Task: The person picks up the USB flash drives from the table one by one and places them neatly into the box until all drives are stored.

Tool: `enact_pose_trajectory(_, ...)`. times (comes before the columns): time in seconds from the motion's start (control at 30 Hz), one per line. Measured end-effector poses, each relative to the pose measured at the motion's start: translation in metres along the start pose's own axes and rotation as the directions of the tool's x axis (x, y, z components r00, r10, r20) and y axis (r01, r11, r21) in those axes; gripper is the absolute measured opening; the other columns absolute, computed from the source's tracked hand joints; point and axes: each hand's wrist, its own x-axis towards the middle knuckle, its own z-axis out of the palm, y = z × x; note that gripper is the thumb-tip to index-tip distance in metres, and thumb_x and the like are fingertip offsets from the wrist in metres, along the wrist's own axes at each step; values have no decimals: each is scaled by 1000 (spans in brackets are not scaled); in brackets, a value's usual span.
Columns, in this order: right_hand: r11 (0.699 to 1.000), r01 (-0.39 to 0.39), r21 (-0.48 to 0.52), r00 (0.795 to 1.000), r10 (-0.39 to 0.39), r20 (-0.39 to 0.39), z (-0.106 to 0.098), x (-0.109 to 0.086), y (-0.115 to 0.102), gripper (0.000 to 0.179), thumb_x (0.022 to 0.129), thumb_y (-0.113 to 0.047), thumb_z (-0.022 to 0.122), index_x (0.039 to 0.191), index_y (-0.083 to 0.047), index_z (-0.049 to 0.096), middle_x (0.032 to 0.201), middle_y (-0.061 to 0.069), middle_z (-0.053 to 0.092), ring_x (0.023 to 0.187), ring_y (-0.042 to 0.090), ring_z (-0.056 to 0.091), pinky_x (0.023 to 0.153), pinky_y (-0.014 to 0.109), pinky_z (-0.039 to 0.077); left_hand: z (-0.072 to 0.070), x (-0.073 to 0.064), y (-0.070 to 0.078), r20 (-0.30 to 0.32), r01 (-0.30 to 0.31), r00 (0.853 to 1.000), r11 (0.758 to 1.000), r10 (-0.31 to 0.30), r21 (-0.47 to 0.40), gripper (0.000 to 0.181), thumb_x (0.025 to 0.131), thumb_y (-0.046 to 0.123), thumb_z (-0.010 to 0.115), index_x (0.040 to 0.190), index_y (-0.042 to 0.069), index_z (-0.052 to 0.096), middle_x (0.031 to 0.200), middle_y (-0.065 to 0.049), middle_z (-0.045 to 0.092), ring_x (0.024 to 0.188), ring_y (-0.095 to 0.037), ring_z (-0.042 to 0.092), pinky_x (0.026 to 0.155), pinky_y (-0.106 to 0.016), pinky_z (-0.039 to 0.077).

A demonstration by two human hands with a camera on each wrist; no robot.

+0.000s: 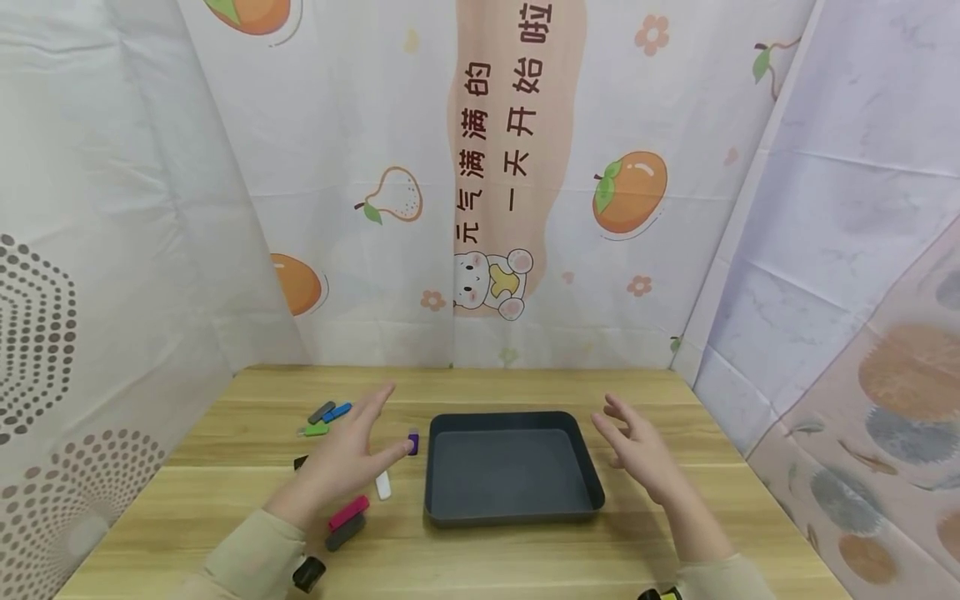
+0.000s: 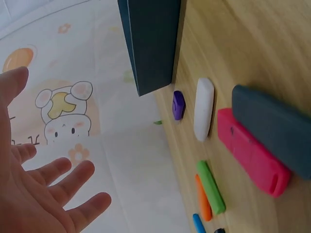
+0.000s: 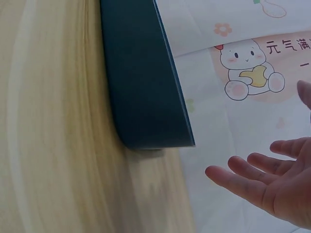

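Observation:
My left hand (image 1: 341, 458) hovers over the left part of the table, fingers extended, thumb apart, holding nothing. Below and around it lie several USB flash drives: a purple one (image 1: 413, 443), a white one (image 1: 383, 485), a pink one (image 1: 348, 512) against a dark grey one (image 1: 346, 532). Farther back are green (image 1: 315, 430), blue (image 1: 337, 412) and grey (image 1: 322, 412) ones. An orange stick (image 2: 203, 198) shows only in the left wrist view, beside the green one. My right hand (image 1: 637, 450), fingers loosely spread and free of any object, is raised beside the right side of a dark grey tray (image 1: 517, 518).
The tray stands mid-table between both hands, its low walls rising from the wooden table (image 1: 517, 567). A printed curtain (image 1: 337, 125) hangs behind the table's back edge, with more cloth at the left and right sides.

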Motion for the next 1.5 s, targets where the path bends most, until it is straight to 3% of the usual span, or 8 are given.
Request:
enact_pose_trajectory(0.23,999,-35,35,999,35,0,9,-2,7,71,102,-36,64,156,-1,34,150,29,41,133,49,46,75,48,59,7,-3,1,18,36,999,999,-35,-40,97,87,73,62,163,26,23,156,-12,39,133,-34,50,96,-59,48)
enact_pose_trajectory(0.5,993,-105,55,994,106,-17,18,-5,16,69,99,-34,68,153,-1,40,145,29,48,128,46,51,68,46,60,19,-4,1,35,-6,999,998,8,-61,87,93,52,71,159,12,32,155,-18,42,128,-36,54,93,-54,51)
enact_pose_trajectory(0.63,995,-102,19,995,102,-2,22,-7,19,68,98,-33,69,149,4,43,137,28,55,123,42,56,74,46,59,25,-3,1,48,10,999,996,-6,-93,83,93,42,74,158,11,34,150,-18,47,126,-36,55,92,-52,53)
enact_pose_trajectory(0.77,994,-109,31,994,109,16,24,-10,21,65,99,-27,69,146,9,44,135,30,56,121,41,57,78,49,58,29,-3,2,78,43,996,992,-33,-121,82,93,43,75,158,12,35,147,-14,52,126,-33,56,91,-49,54)
enact_pose_trajectory(0.9,985,-152,80,988,150,24,26,-14,25,64,98,-24,71,146,9,44,134,32,54,117,43,57,67,52,59,33,-4,1,101,53,994,992,-42,-113,82,92,49,73,157,12,37,145,-11,54,124,-31,57,89,-46,55)
enact_pose_trajectory(1.07,982,-167,89,986,164,35,28,-16,33,62,95,-18,73,144,8,47,131,32,56,114,42,59,63,50,59,36,-4,1,107,47,994,995,-38,-87,83,91,54,71,156,12,40,145,-10,55,122,-29,59,90,-48,54)
enact_pose_trajectory(1.3,977,-148,150,979,124,159,25,-19,38,58,95,-1,63,149,6,42,135,37,48,105,39,64,62,52,59,37,-6,4,123,47,992,996,-38,-74,80,92,50,72,155,12,41,148,-12,52,120,-30,60,92,-52,52)
enact_pose_trajectory(1.5,977,-147,154,978,120,170,24,-19,41,63,90,10,57,150,5,40,132,36,47,101,38,64,62,53,58,38,-5,5,139,53,989,995,-41,-81,78,93,48,73,155,12,42,148,-13,51,120,-31,60,92,-52,52)
